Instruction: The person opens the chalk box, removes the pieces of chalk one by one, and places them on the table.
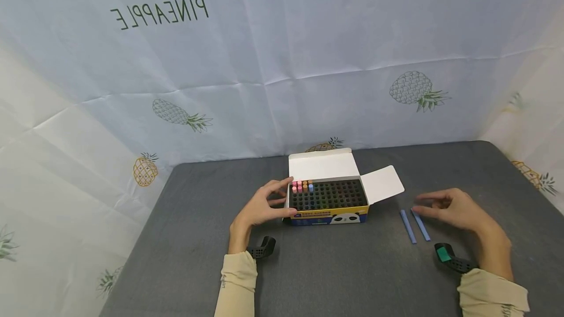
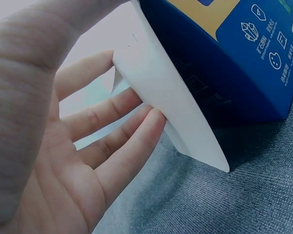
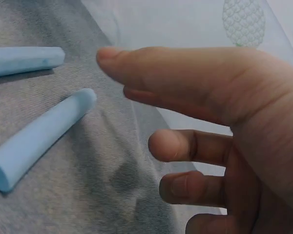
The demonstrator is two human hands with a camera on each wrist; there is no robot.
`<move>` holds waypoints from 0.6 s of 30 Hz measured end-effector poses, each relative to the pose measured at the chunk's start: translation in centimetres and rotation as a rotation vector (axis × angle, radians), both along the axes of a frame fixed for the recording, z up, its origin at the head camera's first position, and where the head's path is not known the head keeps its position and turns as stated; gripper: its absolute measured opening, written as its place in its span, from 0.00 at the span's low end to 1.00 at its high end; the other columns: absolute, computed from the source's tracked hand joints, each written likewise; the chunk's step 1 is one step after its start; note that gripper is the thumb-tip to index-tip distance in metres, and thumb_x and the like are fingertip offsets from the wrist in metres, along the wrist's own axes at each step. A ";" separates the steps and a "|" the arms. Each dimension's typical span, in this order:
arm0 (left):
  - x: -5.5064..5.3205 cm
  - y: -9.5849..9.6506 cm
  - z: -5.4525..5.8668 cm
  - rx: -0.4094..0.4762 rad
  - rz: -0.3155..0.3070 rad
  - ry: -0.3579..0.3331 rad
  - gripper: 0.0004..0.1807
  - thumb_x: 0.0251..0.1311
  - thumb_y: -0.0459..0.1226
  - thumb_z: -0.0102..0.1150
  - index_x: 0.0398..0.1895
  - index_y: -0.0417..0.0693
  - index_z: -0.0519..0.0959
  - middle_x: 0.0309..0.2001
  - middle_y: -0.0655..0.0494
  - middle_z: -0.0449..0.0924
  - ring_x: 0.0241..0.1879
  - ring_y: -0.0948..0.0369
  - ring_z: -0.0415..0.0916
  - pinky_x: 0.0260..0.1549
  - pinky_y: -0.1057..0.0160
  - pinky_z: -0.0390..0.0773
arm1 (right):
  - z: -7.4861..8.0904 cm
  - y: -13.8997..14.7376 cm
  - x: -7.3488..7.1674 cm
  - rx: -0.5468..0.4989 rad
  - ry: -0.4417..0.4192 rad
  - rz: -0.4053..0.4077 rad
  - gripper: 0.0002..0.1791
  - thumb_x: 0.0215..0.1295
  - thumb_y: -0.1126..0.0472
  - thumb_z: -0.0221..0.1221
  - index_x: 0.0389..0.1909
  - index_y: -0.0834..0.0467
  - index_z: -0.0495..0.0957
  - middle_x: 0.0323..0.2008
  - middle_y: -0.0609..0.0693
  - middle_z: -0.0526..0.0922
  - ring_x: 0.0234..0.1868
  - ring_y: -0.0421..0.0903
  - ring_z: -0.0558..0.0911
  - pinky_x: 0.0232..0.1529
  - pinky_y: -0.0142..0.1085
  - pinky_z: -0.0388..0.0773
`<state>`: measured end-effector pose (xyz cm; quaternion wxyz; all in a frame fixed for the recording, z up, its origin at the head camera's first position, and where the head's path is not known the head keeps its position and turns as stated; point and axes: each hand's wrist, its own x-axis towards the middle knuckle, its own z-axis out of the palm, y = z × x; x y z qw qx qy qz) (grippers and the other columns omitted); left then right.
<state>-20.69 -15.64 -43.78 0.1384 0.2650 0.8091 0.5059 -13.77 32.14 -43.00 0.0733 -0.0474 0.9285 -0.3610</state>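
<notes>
A chalk box (image 1: 328, 216) with a black holed insert stands lid-up on the grey table, yellow and blue with a panda on its front. Several pink and orange chalks and one blue chalk (image 1: 311, 188) stand in holes at its back left. My left hand (image 1: 260, 204) holds the box's left end, thumb at the front corner, forefinger at the back. Other fingertips touch a white side flap (image 2: 171, 97). My right hand (image 1: 454, 209) hovers beside two blue chalk sticks (image 1: 408, 227) lying on the table; nothing is between its fingers in the right wrist view.
The white lid (image 1: 323, 165) is folded back, and a right side flap (image 1: 382, 184) sticks out toward the chalk sticks. A pineapple-print cloth (image 1: 273, 62) hangs behind the grey table (image 1: 335, 278). Black camera mounts (image 1: 263, 248) sit at both wrists.
</notes>
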 end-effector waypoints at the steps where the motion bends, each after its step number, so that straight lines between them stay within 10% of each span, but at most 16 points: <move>1: 0.0 0.0 0.0 0.000 -0.001 0.002 0.44 0.59 0.40 0.74 0.79 0.56 0.64 0.60 0.45 0.71 0.58 0.52 0.72 0.64 0.52 0.83 | 0.0 0.1 0.0 -0.008 0.009 -0.001 0.27 0.67 0.52 0.68 0.57 0.68 0.82 0.18 0.39 0.70 0.19 0.33 0.63 0.19 0.31 0.61; 12: 0.0 0.0 0.0 0.009 -0.004 0.012 0.44 0.59 0.41 0.74 0.79 0.55 0.64 0.60 0.44 0.72 0.58 0.52 0.73 0.63 0.52 0.83 | 0.7 0.4 0.2 -0.077 0.180 -0.102 0.22 0.68 0.56 0.67 0.56 0.67 0.83 0.19 0.43 0.76 0.18 0.35 0.66 0.17 0.33 0.64; 18: 0.1 0.0 0.1 0.007 -0.003 0.008 0.44 0.60 0.42 0.74 0.79 0.54 0.64 0.59 0.44 0.72 0.58 0.51 0.73 0.63 0.52 0.83 | 1.1 0.5 0.3 -0.160 0.229 -0.123 0.13 0.68 0.59 0.67 0.52 0.46 0.86 0.19 0.41 0.78 0.18 0.38 0.66 0.16 0.36 0.61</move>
